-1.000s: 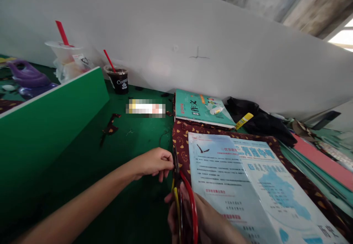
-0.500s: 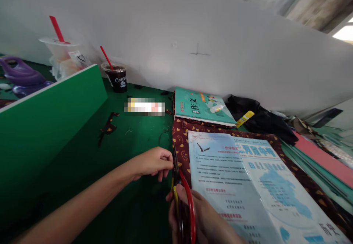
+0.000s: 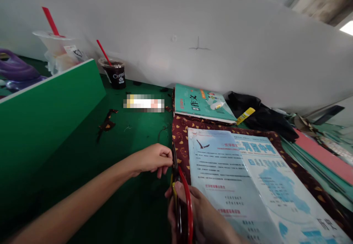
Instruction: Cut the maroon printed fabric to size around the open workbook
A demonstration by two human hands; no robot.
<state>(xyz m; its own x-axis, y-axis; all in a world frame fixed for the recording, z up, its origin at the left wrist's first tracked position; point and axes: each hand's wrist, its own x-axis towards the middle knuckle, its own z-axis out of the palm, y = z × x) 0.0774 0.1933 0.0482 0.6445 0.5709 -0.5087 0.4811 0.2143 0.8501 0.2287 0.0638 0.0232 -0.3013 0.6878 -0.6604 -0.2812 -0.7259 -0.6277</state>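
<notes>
While the right hand (image 3: 202,208) grips the scissors (image 3: 189,203) at the brown cloth's (image 3: 180,135) left edge, the left hand's fingers curl nearby; I can't tell if they pinch it. Flat, snug cloth should help.

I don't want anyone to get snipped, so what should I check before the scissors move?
1. Scissors held in the right hand: ok.
2. Left hand well away from the blades: not ok, its fingers are right beside them.
3. Cloth edge between the blades: cannot tell, too dark there.
4. Papers out from under the blades: ok, they lie to the right.
5. Coffee upright, away from both hands: ok.
</notes>
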